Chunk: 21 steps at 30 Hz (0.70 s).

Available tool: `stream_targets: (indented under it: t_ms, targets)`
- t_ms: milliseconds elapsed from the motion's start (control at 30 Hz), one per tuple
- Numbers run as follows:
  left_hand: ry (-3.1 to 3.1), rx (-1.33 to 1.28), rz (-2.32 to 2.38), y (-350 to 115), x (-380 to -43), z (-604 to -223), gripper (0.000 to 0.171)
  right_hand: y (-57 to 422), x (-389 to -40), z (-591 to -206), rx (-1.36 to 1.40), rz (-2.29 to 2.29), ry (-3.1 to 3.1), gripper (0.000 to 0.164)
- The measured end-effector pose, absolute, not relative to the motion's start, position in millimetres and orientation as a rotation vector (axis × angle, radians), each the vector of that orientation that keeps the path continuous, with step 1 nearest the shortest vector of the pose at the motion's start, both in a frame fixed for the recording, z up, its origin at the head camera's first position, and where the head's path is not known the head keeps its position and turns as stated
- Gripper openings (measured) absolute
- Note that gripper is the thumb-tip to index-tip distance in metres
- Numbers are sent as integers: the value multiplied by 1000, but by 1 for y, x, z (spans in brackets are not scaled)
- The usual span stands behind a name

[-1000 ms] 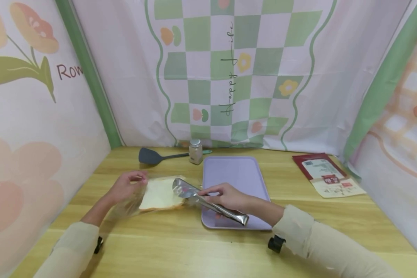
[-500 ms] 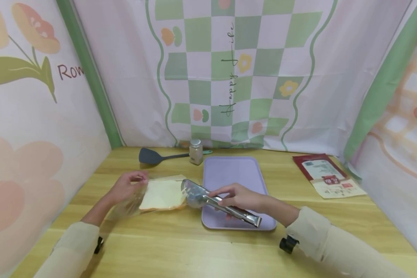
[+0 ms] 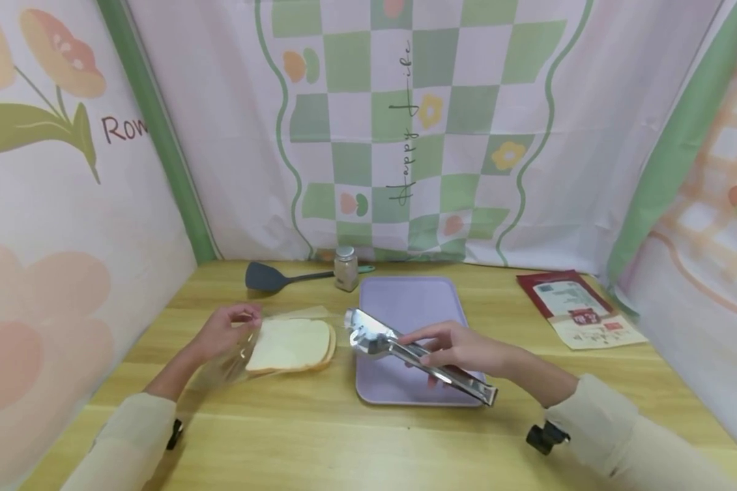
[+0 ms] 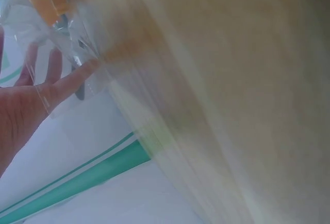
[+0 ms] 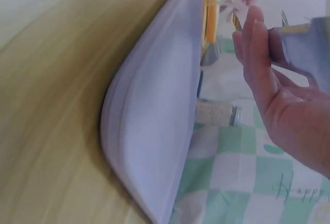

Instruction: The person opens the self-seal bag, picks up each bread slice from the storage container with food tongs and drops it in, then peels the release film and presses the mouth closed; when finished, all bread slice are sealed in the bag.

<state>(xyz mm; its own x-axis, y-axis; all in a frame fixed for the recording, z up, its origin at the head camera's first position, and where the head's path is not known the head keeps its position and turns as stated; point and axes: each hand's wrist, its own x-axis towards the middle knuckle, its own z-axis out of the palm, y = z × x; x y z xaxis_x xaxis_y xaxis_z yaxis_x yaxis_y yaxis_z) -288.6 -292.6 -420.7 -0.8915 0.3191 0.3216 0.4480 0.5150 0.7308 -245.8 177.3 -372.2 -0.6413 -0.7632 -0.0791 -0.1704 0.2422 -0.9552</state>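
Observation:
Sliced white bread (image 3: 290, 344) lies stacked on the table at left, partly within a clear plastic bag (image 3: 236, 358). My left hand (image 3: 224, 332) pinches the bag at the bread's upper left corner. In the left wrist view the clear film (image 4: 32, 20) overlaps the fingers of that hand. My right hand (image 3: 460, 349) grips metal tongs (image 3: 448, 376) by their arms, over the lilac tray (image 3: 411, 296). The tongs' broad heads point left toward the bread, apart from it, and no slice shows between them. In the right wrist view the hand (image 5: 278, 90) is above the tray's surface.
Behind the bread lies a dark spatula (image 3: 267, 277), its handle passing behind a small glass jar (image 3: 346, 269) with a metal lid. A red and cream food pouch (image 3: 580, 310) lies at the right. Patterned cloth hangs along the table's back edge.
My right hand has drawn the tongs rightward, from the bread's right edge to over the tray. The bread's right side now shows uncovered. My left hand has stayed in place.

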Motion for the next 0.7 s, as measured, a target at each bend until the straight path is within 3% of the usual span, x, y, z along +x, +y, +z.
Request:
stream_targets:
  t_ms: [700]
  targets:
    - [-2600, -683, -1295, -290, -289, -421, 9, 262, -237, -376, -1059, -1438, 1902, 52]
